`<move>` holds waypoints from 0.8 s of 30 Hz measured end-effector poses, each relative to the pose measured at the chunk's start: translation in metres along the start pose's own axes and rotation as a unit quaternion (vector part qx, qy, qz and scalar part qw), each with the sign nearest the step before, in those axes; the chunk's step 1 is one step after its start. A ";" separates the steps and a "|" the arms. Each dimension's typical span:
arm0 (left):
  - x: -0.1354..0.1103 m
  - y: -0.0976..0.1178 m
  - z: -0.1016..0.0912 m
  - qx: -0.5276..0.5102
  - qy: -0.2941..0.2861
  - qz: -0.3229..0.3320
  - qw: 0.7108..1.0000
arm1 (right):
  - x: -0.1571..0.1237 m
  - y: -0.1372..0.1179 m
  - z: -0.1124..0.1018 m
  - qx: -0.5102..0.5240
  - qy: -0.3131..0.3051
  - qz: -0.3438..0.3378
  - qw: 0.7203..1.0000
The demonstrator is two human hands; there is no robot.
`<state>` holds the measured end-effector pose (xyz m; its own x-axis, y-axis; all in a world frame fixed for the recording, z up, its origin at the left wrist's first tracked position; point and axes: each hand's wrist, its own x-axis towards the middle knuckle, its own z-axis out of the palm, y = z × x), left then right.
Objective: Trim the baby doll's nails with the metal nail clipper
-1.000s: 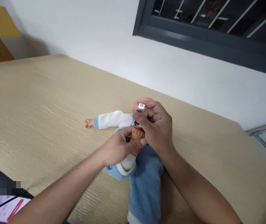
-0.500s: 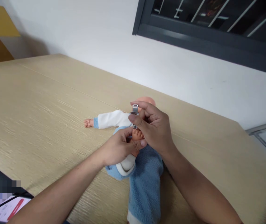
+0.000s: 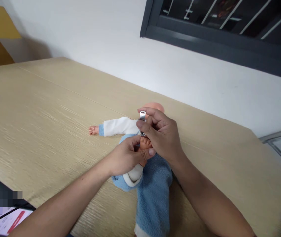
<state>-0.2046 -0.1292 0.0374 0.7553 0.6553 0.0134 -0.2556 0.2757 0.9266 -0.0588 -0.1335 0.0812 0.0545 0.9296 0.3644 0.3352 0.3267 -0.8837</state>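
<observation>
Head view, nail clipper [image 3: 142, 123] probably on doll toes [image 3: 145, 142], table edge [image 3: 180, 102]

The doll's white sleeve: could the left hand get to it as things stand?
Probably yes: the left hand holds the doll's foot right beside the sleeve, with nothing between, though it may need to release the foot first.

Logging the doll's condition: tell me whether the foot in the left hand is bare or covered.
Bare: the doll's foot shows uncovered toes, held by the left hand.
</observation>
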 end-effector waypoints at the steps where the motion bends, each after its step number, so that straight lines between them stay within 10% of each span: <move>1: 0.000 -0.001 0.000 0.002 -0.001 0.001 1.000 | 0.000 0.000 -0.001 -0.001 -0.003 0.001 1.000; 24: 0.001 -0.004 -0.004 0.017 0.006 0.021 1.000 | -0.001 0.002 0.004 0.067 0.071 0.013 0.995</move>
<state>-0.2050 -0.1272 0.0323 0.7370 0.6742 0.0475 -0.2651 0.2237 0.9379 -0.0622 -0.1330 0.0776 0.1982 0.9077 0.3699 0.2045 0.3308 -0.9213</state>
